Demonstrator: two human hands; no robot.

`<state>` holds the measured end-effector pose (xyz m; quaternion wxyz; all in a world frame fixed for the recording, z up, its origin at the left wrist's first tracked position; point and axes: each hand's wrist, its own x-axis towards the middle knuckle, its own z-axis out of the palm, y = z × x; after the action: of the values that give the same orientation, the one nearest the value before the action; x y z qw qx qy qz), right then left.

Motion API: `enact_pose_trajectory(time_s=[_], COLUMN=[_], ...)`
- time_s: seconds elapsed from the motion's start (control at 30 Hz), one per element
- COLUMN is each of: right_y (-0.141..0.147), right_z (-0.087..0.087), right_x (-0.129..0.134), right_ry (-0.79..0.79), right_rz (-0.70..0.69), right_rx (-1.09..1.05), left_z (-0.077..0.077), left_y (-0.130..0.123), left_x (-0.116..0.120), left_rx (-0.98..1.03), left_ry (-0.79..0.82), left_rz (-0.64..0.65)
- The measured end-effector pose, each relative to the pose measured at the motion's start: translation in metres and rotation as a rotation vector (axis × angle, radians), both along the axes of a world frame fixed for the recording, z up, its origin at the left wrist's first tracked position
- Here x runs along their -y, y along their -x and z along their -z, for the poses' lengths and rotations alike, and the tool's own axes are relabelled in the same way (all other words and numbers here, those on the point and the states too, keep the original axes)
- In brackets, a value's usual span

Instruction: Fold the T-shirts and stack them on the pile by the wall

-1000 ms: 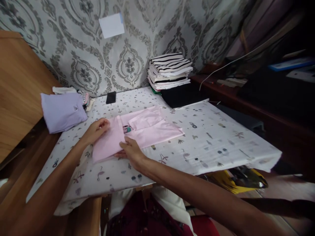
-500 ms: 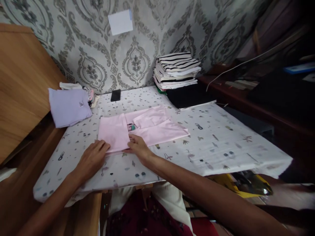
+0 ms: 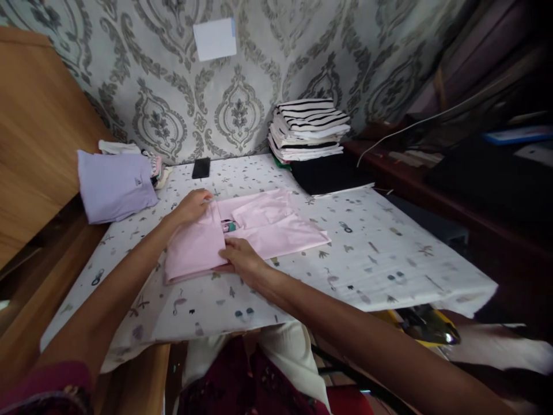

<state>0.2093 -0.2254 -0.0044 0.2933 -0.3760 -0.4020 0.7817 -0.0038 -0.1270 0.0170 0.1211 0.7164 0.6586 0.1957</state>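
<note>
A pink shirt (image 3: pixel 276 230) lies on the patterned cloth, its left part folded over to the right. A small dark and green print shows beside the edge of the flap. At the flap's far corner, my left hand (image 3: pixel 194 206) has its fingers bent around the fabric. My right hand (image 3: pixel 244 259) pinches the flap's right edge near the front, thumb on top and some fingers hidden beneath the cloth.
A stack of folded clothes (image 3: pixel 307 129) stands at the back right, with a black folded garment (image 3: pixel 330 172) before it. A lilac garment (image 3: pixel 116 187) lies at the left beside a wooden panel (image 3: pixel 34 138). A dark phone (image 3: pixel 201 168) rests near the wall.
My left hand has moved from the flap's near left edge to its far corner. My right hand stays at the flap's right edge. The flap's near left corner has shifted slightly toward me.
</note>
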Motion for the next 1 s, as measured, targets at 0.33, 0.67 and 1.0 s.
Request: enact_pose_trajectory(time_s=[0.33, 0.67, 1.0], right_y=[0.0, -0.026, -0.027], right_z=[0.0, 0.03, 0.029], right_x=[-0.002, -0.018, -0.018], right_ry=[0.04, -0.337, -0.224], right_rz=[-0.015, 0.033, -0.004], right_rx=[-0.044, 0.103, 0.084], left_z=[0.009, 0.008, 0.016], left_y=[0.016, -0.001, -0.011], left_x=[-0.026, -0.038, -0.042], left_rx=[0.176, 0.354, 0.218], left_ry=[0.083, 0.193, 0.097], left_rz=[0.076, 0.098, 0.074])
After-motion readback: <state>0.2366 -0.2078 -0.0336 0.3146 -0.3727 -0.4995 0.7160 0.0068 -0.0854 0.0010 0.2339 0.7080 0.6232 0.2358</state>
